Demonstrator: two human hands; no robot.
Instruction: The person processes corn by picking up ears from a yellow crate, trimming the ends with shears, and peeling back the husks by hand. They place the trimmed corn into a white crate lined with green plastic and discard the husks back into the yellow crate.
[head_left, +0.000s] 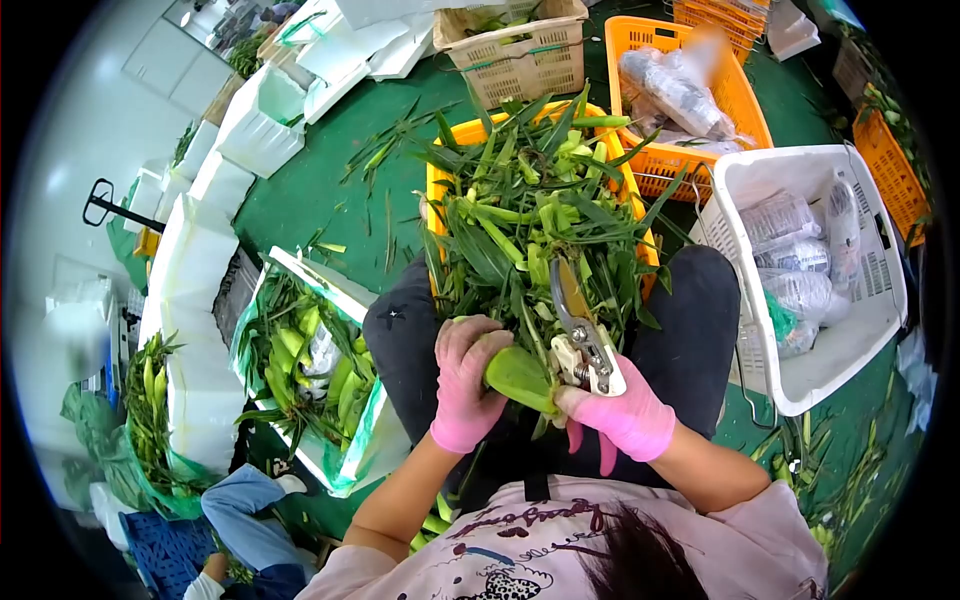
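My left hand (pixel 468 385), in a pink glove, is closed around an ear of corn (pixel 518 378) in its green husk, held above my lap. Pruning shears (pixel 588 345) with a white handle are gripped in my right hand (pixel 625 415), also gloved in pink, their blades pointing away from me. The right thumb presses near the corn's right end, close to the handle. Just beyond both hands, a heap of cut husks and leaves (pixel 500 235) fills a yellow crate (pixel 436 185) between my knees.
At left is a foam box (pixel 365 455) of corn ears. To the right stands a white crate (pixel 790 385) with wrapped bundles; behind it an orange crate (pixel 755 95) holds plastic bags. A beige crate (pixel 525 75) is farther back. Another person's leg (pixel 245 500) shows at lower left.
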